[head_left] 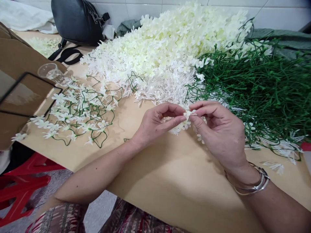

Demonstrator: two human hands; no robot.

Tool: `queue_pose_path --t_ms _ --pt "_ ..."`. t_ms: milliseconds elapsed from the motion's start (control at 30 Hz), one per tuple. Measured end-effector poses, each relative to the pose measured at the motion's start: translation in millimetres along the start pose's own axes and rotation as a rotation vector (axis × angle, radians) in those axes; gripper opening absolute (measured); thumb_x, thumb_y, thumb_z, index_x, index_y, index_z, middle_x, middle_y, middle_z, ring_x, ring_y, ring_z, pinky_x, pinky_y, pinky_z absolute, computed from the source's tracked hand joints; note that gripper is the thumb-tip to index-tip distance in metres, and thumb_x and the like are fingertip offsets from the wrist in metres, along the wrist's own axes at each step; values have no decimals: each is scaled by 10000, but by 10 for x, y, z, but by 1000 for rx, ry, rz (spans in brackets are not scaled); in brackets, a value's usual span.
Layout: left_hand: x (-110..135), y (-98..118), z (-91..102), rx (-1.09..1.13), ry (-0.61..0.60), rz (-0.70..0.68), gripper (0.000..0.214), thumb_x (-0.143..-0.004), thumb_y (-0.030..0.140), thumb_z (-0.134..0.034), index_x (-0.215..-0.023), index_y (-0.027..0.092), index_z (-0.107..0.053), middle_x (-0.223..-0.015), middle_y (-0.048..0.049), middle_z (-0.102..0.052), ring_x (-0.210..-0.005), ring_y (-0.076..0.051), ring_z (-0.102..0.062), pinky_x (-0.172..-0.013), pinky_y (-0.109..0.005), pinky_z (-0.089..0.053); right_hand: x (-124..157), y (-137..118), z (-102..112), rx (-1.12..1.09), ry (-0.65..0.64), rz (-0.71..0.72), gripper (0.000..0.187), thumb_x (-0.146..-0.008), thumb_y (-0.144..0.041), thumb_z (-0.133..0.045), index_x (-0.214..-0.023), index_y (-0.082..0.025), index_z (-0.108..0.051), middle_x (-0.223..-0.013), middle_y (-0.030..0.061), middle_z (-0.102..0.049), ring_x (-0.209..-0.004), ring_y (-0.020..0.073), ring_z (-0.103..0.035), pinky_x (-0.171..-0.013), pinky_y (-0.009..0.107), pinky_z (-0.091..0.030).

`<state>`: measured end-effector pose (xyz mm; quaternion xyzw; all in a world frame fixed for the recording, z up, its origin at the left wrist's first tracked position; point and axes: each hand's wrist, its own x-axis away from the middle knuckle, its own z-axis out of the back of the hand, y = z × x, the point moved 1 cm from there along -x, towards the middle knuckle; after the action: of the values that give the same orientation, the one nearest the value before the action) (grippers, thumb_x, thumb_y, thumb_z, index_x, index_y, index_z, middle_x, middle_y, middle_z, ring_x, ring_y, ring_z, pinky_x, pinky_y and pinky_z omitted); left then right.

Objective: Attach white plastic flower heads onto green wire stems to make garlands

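Observation:
My left hand (161,121) and my right hand (216,129) meet over the table, fingertips almost touching. Between them is a small white artificial flower (188,113), pinched by thumb and forefinger of each hand. Fingers cover part of it, so its exact shape is unclear. More white petals lie just beneath the fingertips. Behind my hands spreads a big heap of cream-white artificial blossoms (155,48), with thin white stamen pieces (165,84) along its front. Right of it, close to my right hand, lies a thick pile of green plastic stems (262,84).
Several white flowers on green stems (80,110) lie in a loose cluster at the left. A clear plastic cup (52,72) lies behind them, beside a cardboard box (24,87). A black bag (77,22) stands at the back; red stools (24,191) are below the table edge.

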<state>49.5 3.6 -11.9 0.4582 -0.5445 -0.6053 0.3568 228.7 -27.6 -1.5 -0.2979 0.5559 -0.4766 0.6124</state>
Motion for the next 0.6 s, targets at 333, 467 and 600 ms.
queue_pose_path --t_ms 333,467,600 --pt "-275 229 395 -364 109 -225 135 -977 304 -720 -1038 184 -730 -1033 -38 -769 -932 -145 -738 -871 -284 -615 -38 -118 127 51 71 -64 132 -883 -248 -820 -831 -278 -702 -892 34 -761 -868 222 -738 -813 411 -623" --pt "-320 547 482 -635 8 -287 109 -990 197 -679 -1094 179 -706 -1127 -43 -768 -993 -144 -708 -952 -320 -597 148 -184 105 108 -84 -53 104 -891 -211 -786 -846 -264 -708 -857 11 -750 -813 189 -721 -744 351 -580" --pt "44 809 628 -1002 -324 -99 84 -990 236 -684 -1042 187 -727 -1046 -67 -757 -899 -177 -692 -846 -336 -573 483 -197 170 87 -290 -79 109 -933 -189 -730 -914 -292 -699 -904 5 -750 -868 199 -729 -792 354 -583"
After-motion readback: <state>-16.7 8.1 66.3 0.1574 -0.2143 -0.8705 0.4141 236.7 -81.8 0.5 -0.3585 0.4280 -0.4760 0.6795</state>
